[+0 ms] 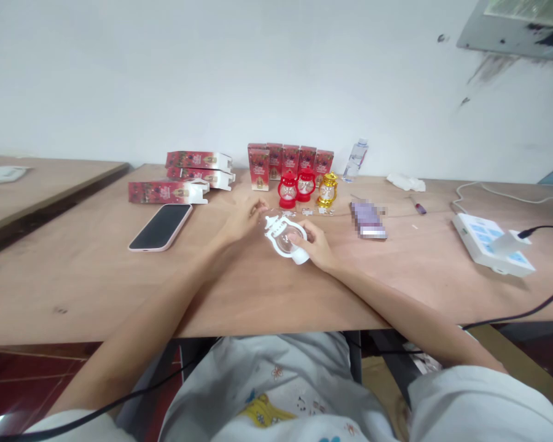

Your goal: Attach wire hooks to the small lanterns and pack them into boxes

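Wooden bench, white wall behind. White lantern mid-bench: right hand fingers curled round its near right end; left hand fingers touch its far left end, pinch undeterminable.

Dressed in a pale grey-white shirt at 6 o'clock, loose and creased, printed with small scattered figures: a yellow patch low in the middle, tiny red and blue marks around it. Short sleeves of the same cloth, left sleeve at 7 o'clock, right sleeve at 5 o'clock. Bare forearms from there to the left hand and right hand.
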A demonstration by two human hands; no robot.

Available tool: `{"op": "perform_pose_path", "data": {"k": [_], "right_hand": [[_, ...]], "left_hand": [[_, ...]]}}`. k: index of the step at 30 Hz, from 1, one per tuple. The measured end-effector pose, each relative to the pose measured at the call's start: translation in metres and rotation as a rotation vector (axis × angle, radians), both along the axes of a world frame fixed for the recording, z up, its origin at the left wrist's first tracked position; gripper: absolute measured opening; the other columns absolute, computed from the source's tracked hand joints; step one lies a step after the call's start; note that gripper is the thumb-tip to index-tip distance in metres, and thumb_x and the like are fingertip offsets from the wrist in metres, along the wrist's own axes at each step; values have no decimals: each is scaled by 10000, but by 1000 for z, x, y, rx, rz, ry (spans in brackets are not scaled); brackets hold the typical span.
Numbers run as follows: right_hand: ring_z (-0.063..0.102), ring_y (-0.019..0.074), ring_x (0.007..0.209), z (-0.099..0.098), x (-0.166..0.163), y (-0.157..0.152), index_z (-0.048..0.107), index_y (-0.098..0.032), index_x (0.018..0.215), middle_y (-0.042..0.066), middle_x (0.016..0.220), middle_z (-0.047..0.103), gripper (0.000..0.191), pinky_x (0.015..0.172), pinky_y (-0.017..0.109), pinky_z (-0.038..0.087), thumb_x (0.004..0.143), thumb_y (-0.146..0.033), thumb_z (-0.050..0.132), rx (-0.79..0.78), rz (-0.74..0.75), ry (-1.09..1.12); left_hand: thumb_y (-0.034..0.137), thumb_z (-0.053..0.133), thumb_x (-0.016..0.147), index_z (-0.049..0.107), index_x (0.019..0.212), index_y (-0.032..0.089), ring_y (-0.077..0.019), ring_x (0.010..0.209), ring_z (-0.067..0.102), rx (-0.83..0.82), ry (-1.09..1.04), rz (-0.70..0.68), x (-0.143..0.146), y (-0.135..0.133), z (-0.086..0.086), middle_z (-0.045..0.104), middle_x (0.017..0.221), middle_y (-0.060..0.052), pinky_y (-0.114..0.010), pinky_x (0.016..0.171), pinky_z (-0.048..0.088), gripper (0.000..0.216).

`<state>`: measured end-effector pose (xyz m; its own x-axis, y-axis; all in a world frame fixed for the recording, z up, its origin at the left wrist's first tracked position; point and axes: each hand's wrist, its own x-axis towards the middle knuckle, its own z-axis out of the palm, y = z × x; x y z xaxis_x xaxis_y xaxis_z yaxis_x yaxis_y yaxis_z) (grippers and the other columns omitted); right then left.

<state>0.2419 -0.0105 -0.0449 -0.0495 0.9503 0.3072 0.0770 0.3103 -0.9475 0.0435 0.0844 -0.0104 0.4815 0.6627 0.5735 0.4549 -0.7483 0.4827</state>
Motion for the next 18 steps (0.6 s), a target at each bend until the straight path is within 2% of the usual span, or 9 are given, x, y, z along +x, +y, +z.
{"op": "perform_pose_path", "data": {"k": [4, 6, 9, 12, 15, 18], "right_hand": [[519, 120, 655, -4, 0, 5, 569, -200, 827, -41, 715, 570, 372, 649, 262, 421, 691, -520, 703, -22, -63, -59], [535, 127, 687, -7, 0, 7, 570, -206, 859, -36, 750, 584, 377, 681, 271, 437, 699, -523, 697, -5, -95, -64], [567, 140, 776, -11, 1, 12, 546, -219, 922, -17, 852, 605, 390, 756, 290, 464, 704, -501, 704, 50, -103, 27], [589, 156, 885, -13, 2, 17, 496, -235, 970, 5, 966, 612, 446, 838, 317, 483, 670, -463, 736, 92, -77, 204], [597, 173, 947, -15, 3, 21, 467, -246, 976, 20, 1027, 613, 507, 882, 348, 493, 611, -408, 779, 69, -105, 288], [598, 192, 1000, -15, 4, 21, 471, -247, 1012, 36, 1081, 613, 534, 912, 376, 488, 597, -375, 783, 48, -135, 281]], "left_hand": [[347, 473, 901, 474, 857, 194, -109, 587, 478, 15, -262, -7, 0, -7, 13, 511, 672, 25, -232, 555, 371, 160], [372, 455, 923, 470, 902, 196, -106, 578, 487, 117, -277, -6, 4, -21, 22, 525, 676, 25, -237, 556, 369, 177], [378, 456, 924, 529, 904, 193, -141, 684, 545, 439, -58, -27, 12, -45, 33, 603, 749, -14, -302, 667, 395, 200], [358, 454, 907, 590, 951, 207, -189, 805, 574, 703, 167, -115, 15, -54, 34, 668, 869, -40, -354, 742, 388, 208], [311, 437, 899, 598, 1071, 202, -232, 926, 578, 762, 261, -70, 11, -45, 27, 676, 1031, -78, -388, 799, 390, 260], [240, 428, 878, 594, 1117, 172, -279, 1006, 569, 636, 386, 152, 0, -26, 17, 660, 1091, -120, -439, 856, 386, 299]]}}
